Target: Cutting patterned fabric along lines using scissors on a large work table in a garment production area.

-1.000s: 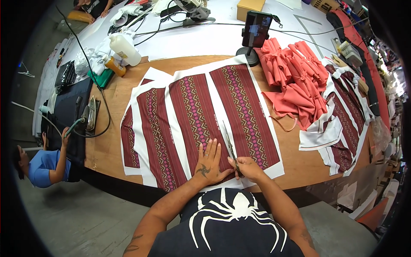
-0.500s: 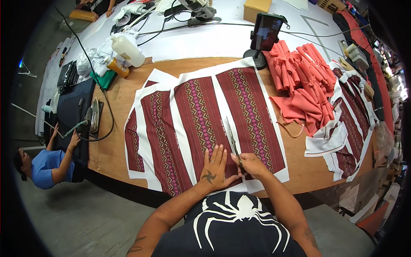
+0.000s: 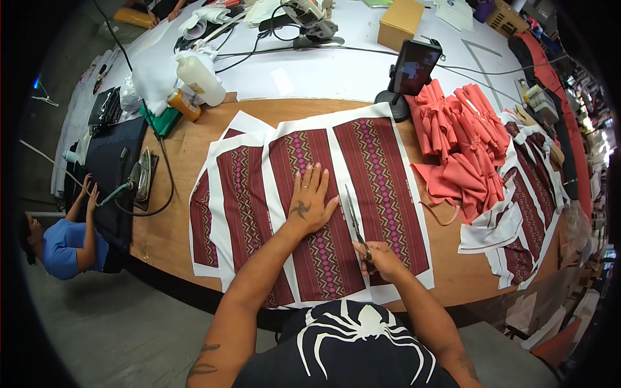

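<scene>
A sheet of white cloth printed with dark red patterned panels (image 3: 378, 174) lies spread on the wooden table (image 3: 178, 213). My left hand (image 3: 310, 200) presses flat on the middle panel, fingers apart. My right hand (image 3: 381, 257) grips a pair of scissors (image 3: 354, 220) whose blades point away from me along the white strip between the middle and right panels. More printed panels (image 3: 236, 200) lie overlapped under the sheet to the left.
A heap of folded coral-red cloth (image 3: 462, 139) lies at the right, cut printed pieces (image 3: 527, 194) beyond it. A phone on a stand (image 3: 411, 71), bottles (image 3: 197, 77), a cardboard box (image 3: 401, 22) and cables stand behind. An iron (image 3: 139, 178) sits left; a person in blue (image 3: 61, 242) sits below.
My left hand has slid away from me up the middle panel. The scissors in my right hand have advanced further along the white strip.
</scene>
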The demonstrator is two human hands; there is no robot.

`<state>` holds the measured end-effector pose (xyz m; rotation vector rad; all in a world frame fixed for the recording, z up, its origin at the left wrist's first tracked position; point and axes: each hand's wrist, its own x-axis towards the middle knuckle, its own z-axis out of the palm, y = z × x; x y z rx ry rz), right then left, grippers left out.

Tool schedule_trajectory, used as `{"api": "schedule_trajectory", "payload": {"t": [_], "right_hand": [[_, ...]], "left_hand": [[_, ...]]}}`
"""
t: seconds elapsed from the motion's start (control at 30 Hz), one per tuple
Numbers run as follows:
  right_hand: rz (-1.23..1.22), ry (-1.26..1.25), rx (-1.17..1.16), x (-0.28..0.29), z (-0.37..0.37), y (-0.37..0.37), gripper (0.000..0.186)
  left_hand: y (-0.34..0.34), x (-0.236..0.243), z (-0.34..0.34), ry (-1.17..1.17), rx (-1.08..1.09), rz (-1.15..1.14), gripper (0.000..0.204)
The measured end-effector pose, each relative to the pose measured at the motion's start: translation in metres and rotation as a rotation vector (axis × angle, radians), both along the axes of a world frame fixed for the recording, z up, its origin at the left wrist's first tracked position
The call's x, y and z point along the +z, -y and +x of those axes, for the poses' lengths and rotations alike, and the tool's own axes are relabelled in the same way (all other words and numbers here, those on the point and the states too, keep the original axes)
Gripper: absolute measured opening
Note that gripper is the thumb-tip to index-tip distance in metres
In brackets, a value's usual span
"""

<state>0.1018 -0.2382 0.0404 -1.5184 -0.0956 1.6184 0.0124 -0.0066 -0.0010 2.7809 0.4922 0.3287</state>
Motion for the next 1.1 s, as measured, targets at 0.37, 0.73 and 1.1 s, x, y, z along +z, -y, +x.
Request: {"api": "schedule_trajectory", "payload": {"t": [0.37, 0.73, 1.1], "right_hand": [[-0.01, 0.117, 0.103, -0.006, 0.013, -0.025, 0.049], [-0.007, 0.089, 0.066, -0.011, 0.032, -0.058, 0.05], [0.005, 0.021, 0.005, -0.01, 0.051, -0.079, 0.051]], "left_hand": [[-0.009, -0.009, 0.005, -0.12, 0.032, 0.047, 0.08], [-0.011, -0.008, 0.007, -0.086, 0.038, 0.036, 0.084], [-0.048, -0.005, 0.039, -0.028, 0.073, 0.071, 0.075]]}}
